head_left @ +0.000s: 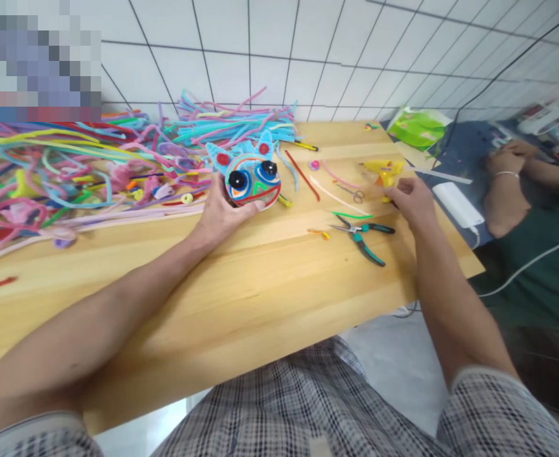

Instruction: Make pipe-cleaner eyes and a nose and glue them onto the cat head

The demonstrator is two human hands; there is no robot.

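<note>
My left hand [224, 212] grips a pipe-cleaner animal head [255, 184] from its left and lower side. The head has light blue ears with red centres, big black eyes ringed in blue and orange, and a red and green mouth. My thumb lies along its lower front; the other fingers are mostly hidden behind it. Farther right, my right hand [413, 198] is closed at the rear of a yellow hot glue gun [382, 170], whose nozzle points left. Just below and left of this hand lie green-handled pliers [360, 235], with small scissors [353, 192] behind them.
Many coloured pipe cleaners [70, 158] cover the table's [222, 298] left and back. Loose strips and a yellow-black pen-like tool [306, 146] lie mid-table. A white power adapter [457, 204] sits at the right edge. Beyond it are another person's folded hands [512, 155]. A tiled wall [269, 57] stands behind.
</note>
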